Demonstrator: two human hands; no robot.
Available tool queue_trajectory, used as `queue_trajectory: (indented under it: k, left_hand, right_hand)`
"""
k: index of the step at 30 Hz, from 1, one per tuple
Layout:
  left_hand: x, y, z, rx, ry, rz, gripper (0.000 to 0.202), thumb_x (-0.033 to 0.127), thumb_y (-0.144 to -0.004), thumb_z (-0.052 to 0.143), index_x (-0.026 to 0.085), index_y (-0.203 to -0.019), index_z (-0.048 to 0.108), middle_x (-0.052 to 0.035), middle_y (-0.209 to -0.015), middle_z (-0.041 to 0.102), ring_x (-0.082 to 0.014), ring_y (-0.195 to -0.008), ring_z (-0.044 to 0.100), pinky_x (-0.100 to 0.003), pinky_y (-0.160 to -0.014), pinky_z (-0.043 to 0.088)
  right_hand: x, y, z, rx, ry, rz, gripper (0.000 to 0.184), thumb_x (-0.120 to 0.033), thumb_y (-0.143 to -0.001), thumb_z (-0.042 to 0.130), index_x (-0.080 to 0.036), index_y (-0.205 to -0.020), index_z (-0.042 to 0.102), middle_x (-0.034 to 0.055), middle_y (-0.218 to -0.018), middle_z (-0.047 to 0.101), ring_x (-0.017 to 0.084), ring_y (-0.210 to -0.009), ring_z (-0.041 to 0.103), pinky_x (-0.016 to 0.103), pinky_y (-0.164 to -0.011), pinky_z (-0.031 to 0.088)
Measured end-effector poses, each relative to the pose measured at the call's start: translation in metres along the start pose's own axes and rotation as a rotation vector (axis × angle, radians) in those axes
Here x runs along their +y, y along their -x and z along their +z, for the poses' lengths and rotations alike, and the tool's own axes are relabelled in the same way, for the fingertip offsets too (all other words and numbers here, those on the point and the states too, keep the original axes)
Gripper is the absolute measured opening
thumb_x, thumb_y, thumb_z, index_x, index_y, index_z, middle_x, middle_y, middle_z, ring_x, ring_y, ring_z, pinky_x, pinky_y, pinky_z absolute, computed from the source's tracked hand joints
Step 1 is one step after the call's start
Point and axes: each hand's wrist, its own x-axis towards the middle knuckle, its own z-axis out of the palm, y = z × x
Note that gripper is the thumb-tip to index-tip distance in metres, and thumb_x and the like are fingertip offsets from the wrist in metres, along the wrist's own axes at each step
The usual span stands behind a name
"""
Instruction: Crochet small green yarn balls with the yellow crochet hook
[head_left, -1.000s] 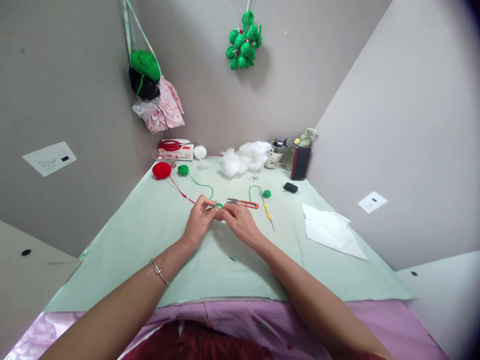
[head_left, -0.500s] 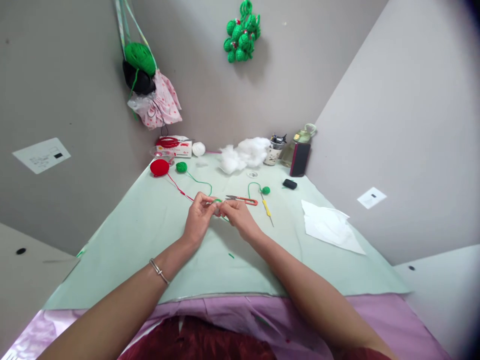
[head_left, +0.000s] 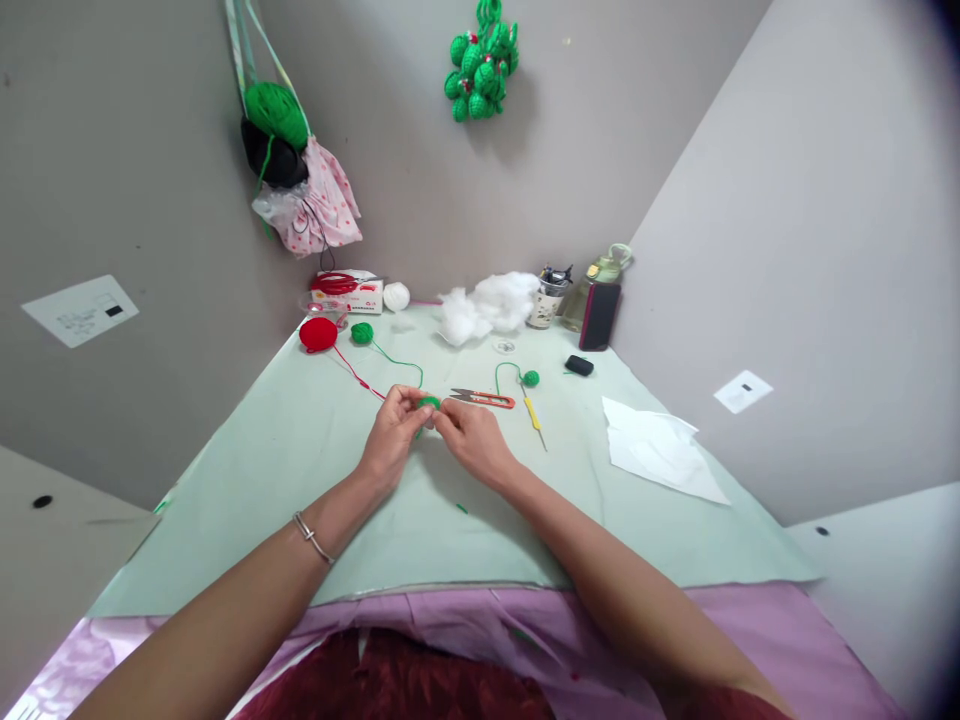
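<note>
Pale-green smooth tablecloth [head_left: 292, 440] | left hand [head_left: 390, 432] and right hand [head_left: 472, 434] together, pinching small green yarn piece [head_left: 428, 402] | orange-handled metal snips [head_left: 491, 400]: just right of piece

No text, number or brand is legible. Marks noted: white rectangular sheet [head_left: 56, 308] on the grey left wall [head_left: 135, 400], faint lines resembling writing and one black block; small white rectangular card [head_left: 733, 390] on the pale grey right wall [head_left: 840, 300], one dark block; white box with red print [head_left: 366, 297] on the pale green-covered bench [head_left: 300, 440], characters too small to read.
</note>
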Motion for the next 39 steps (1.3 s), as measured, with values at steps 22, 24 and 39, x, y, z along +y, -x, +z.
queue_trajectory:
  k: [22, 24, 39]
  left_hand:
    - [-0.006, -0.004, -0.003, -0.062, 0.07, -0.085, 0.016, 0.023, -0.085, 0.079, 0.016, -0.098, 0.076, -0.0021, -0.089, 0.071, -0.0153, -0.085, 0.067, -0.031, -0.086, 0.056]
    - [-0.008, -0.005, -0.005, -0.064, 0.05, -0.084, 0.017, 0.023, -0.085, 0.08, 0.015, -0.099, 0.075, -0.0023, -0.089, 0.071, -0.0158, -0.085, 0.068, -0.032, -0.085, 0.057]
    - [-0.011, -0.003, -0.004, 0.019, -0.109, 0.05, 0.018, 0.028, -0.083, 0.079, 0.019, -0.097, 0.074, -0.0001, -0.079, 0.073, -0.0169, -0.076, 0.069, -0.031, -0.08, 0.054]
  right_hand:
    - [0.015, -0.016, 0.001, -0.013, -0.204, 0.079, 0.041, -0.051, -0.088, 0.048, -0.023, -0.059, 0.044, -0.0055, -0.055, 0.04, 0.011, -0.054, 0.035, 0.026, -0.053, 0.027]
    - [0.015, -0.015, -0.002, -0.027, -0.219, 0.075, 0.04, -0.051, -0.087, 0.05, -0.023, -0.059, 0.045, -0.0057, -0.055, 0.04, 0.012, -0.054, 0.034, 0.026, -0.054, 0.027]
    - [0.014, -0.014, 0.007, 0.0, -0.356, 0.125, 0.025, -0.038, -0.078, 0.048, -0.022, -0.059, 0.048, -0.0051, -0.056, 0.04, 0.012, -0.058, 0.033, 0.026, -0.055, 0.028]
